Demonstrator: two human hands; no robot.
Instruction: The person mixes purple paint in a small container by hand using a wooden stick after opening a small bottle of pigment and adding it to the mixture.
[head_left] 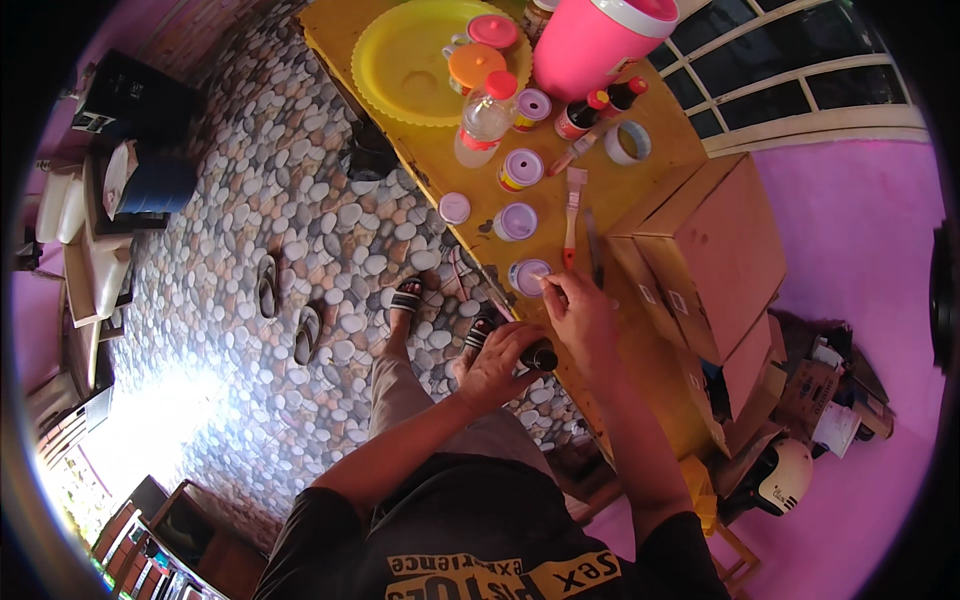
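My left hand is wrapped round a dark cylinder with a round end, just off the table's edge; its kind does not show. Over the table, the fingers of my right hand pinch a thin pale stick. The stick's tip is at the opening of a small can with lilac inside. Past it stands another open lilac can. A lilac lid lies by the table edge. Just beyond my right hand lie a red-handled paintbrush and a dark flat blade-like tool.
The yellow table also bears two cans with holed lilac tops, a clear red-capped bottle, dark red-capped bottles, a tape roll, a yellow tray and a pink jug. Cardboard boxes stand on the right.
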